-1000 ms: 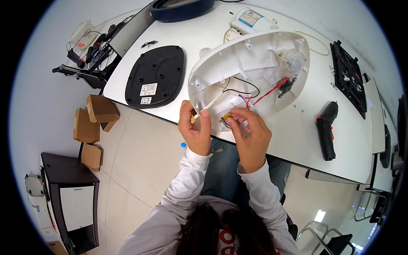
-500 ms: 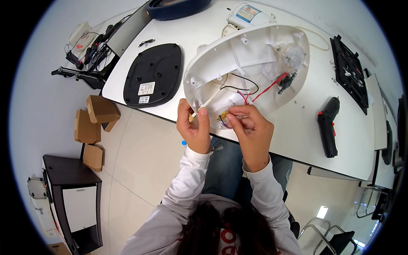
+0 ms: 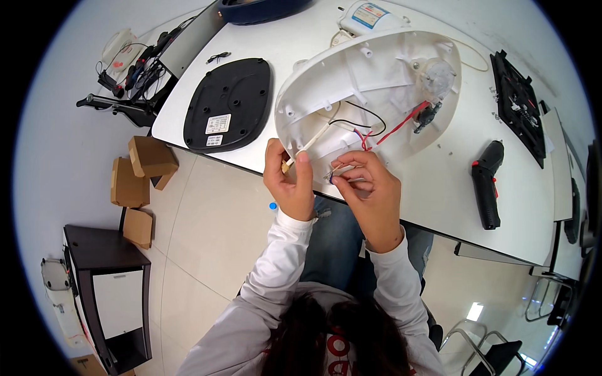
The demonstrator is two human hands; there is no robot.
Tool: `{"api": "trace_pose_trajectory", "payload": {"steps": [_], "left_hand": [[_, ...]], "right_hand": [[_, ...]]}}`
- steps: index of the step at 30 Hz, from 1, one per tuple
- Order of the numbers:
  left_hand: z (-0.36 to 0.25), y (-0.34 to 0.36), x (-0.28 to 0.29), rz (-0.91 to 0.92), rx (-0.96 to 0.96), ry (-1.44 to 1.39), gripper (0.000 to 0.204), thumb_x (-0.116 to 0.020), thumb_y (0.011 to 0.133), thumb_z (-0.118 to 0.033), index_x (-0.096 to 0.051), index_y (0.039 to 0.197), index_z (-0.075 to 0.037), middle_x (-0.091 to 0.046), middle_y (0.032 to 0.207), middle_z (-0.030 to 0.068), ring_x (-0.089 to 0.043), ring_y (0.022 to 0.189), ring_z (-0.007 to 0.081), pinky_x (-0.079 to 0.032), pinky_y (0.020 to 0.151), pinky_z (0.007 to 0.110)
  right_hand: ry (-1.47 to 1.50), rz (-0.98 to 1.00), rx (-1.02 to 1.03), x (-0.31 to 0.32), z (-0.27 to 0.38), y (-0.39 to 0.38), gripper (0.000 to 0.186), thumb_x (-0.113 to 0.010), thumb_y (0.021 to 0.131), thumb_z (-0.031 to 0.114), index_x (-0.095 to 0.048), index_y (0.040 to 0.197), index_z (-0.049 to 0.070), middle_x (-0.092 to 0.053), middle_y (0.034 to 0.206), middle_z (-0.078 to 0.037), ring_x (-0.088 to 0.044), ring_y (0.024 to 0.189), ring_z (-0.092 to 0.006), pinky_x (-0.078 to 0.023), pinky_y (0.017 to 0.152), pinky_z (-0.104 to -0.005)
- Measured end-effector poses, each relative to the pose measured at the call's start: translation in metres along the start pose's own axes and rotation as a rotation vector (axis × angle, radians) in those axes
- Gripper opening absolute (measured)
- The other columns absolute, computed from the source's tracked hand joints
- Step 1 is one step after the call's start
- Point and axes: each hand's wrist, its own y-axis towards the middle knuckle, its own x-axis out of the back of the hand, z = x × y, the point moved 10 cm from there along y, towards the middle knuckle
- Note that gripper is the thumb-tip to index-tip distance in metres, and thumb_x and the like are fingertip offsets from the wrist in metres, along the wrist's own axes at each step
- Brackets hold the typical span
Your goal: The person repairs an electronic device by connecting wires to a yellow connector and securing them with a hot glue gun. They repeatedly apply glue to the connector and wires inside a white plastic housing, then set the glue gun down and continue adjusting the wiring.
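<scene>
A white plastic shell [image 3: 323,91], hollow side up, lies at the table's front edge with its narrower end toward my hands. My left hand [image 3: 290,185] is closed at that end, its thumb pressed on a white cable [image 3: 316,138]; a yellowish piece [image 3: 286,167] shows between the fingers. My right hand [image 3: 370,194] pinches a small wired part [image 3: 330,176], mostly hidden by the fingertips. Red wires [image 3: 401,123] run from inside the shell's far right end toward this hand. Black wires [image 3: 367,108] loop across the inside.
Left of the shell lies a black base plate [image 3: 229,106] with labels. A black and red power screwdriver [image 3: 486,185] rests on the right, near an open black tool case [image 3: 517,106] and scattered screws. A white labelled container [image 3: 370,17] stands behind the shell. Cardboard boxes [image 3: 130,182] sit at lower left.
My right hand has turned the small wired part, so its yellow face no longer shows. My left hand keeps its hold on the cable. The whole view has shifted slightly.
</scene>
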Motion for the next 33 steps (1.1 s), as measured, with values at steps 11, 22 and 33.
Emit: {"api": "trace_pose_trajectory", "payload": {"steps": [11,22,33], "left_hand": [[-0.001,0.001,0.000,0.011,-0.012,0.007,0.018,-0.060,0.088,-0.015,-0.053,0.092,0.001,-0.042,0.082,0.0036,-0.038,0.075,0.0135,-0.034,0.070,0.026],[-0.001,0.001,-0.001,0.001,-0.011,-0.007,0.018,-0.061,0.087,-0.015,-0.055,0.092,0.001,-0.045,0.082,0.0038,-0.040,0.075,0.0133,-0.034,0.070,0.026],[-0.003,0.002,0.000,-0.001,-0.051,0.030,0.018,-0.061,0.087,-0.015,-0.054,0.091,0.000,-0.044,0.080,0.0044,-0.038,0.073,0.0149,-0.034,0.068,0.027]], "right_hand": [[-0.019,0.034,0.046,-0.004,0.007,-0.004,0.033,-0.066,0.079,-0.009,-0.058,0.109,0.003,-0.061,0.106,-0.008,-0.067,0.085,-0.0171,-0.057,0.074,-0.0292],[-0.234,-0.117,0.152,-0.001,0.022,-0.008,0.037,-0.070,0.079,0.000,-0.058,0.113,0.007,-0.061,0.098,-0.007,-0.066,0.080,-0.0185,-0.053,0.067,-0.0295],[-0.248,-0.128,0.130,-0.005,0.021,-0.010,0.037,-0.069,0.081,0.002,-0.057,0.115,0.006,-0.062,0.100,-0.009,-0.065,0.078,-0.0194,-0.053,0.066,-0.0296]]}}
